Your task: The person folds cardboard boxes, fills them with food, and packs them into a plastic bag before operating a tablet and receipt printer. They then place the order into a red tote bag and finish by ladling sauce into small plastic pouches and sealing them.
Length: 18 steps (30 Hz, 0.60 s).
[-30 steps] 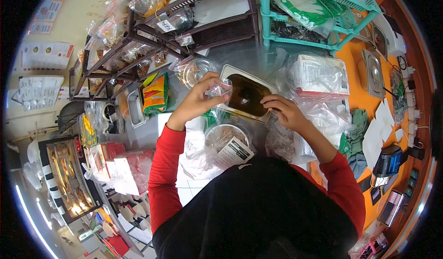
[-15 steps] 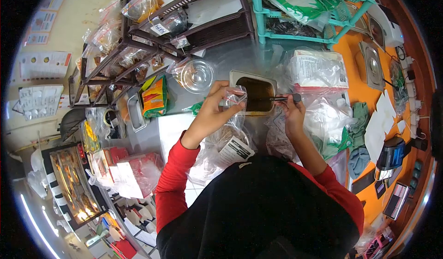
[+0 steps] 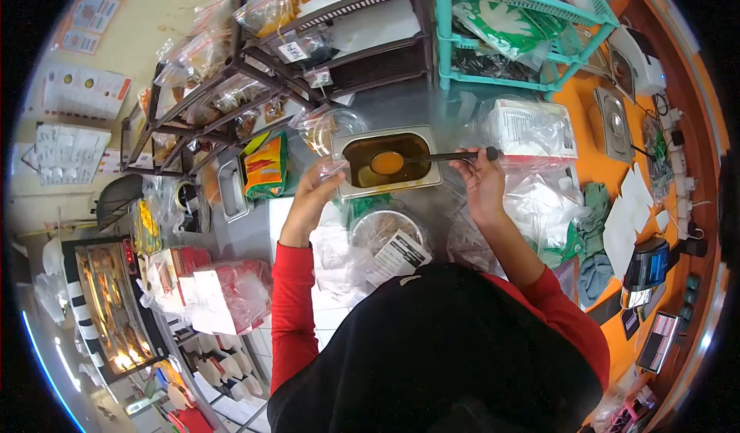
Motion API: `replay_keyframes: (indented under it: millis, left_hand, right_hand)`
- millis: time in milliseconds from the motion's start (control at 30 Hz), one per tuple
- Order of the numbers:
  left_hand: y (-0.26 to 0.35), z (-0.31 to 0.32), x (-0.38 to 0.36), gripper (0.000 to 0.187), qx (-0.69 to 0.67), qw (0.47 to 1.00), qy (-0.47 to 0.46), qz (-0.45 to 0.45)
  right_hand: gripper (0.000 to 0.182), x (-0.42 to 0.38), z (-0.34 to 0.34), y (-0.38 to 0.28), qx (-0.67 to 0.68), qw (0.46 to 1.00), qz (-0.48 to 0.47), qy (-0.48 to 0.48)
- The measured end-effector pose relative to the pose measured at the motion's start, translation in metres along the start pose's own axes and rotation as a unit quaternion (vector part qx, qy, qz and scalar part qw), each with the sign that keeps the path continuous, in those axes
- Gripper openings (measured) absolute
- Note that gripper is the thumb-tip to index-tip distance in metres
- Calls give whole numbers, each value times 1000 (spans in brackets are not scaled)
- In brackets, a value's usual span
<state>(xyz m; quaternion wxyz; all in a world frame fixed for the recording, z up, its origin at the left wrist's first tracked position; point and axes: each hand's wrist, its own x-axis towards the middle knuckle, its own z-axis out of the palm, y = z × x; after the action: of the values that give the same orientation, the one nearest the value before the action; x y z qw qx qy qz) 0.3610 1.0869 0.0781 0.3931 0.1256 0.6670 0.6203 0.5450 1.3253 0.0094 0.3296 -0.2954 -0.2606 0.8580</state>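
Observation:
My right hand (image 3: 482,185) grips the dark handle of a ladle (image 3: 387,162). The ladle's round bowl is full of orange-brown liquid and sits inside a rectangular metal container (image 3: 391,191) that holds dark, oily liquid. At the container's left end, my left hand (image 3: 308,202) pinches a small clear plastic bag (image 3: 336,166), partly hidden by the fingers. Just behind that hand stands a clear round plastic tub (image 3: 348,122). Nearer my body is a round bowl (image 3: 385,225) with a printed label (image 3: 401,256) beside it.
Dark brown racks (image 3: 370,32) with bagged spices stand at the back left, a turquoise rack (image 3: 493,78) at the back right. A plastic-wrapped box (image 3: 533,128) lies to the right, near white plastic bags (image 3: 539,194). An orange-and-green packet (image 3: 264,165) is at left.
My left hand has moved left with the plastic bag, uncovering the container. The ladle's bowl, full of liquid, now shows inside it. The container appears lower and further left in view.

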Motion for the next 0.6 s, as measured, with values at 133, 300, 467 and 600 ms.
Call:
replay_keyframes:
  millis: [133,300,467,600]
  left_hand:
    - [-17,-15,-4,37,-29,999,9,-12]
    - [-24,-21,-9,39,44,998,45,20]
    - [-7,-7,-15,42,412,807,211,367]
    - [-4,7,-17,36,309,878,175,322]
  right_hand:
    - [21,0,22,-2,-10,1000,-10,-11]
    - [17,7,35,-1,-27,999,-28,7]
    - [18,0,57,-15,-55,996,-61,-16]
    - [16,-12,91,-37,-55,989,-116,-75]
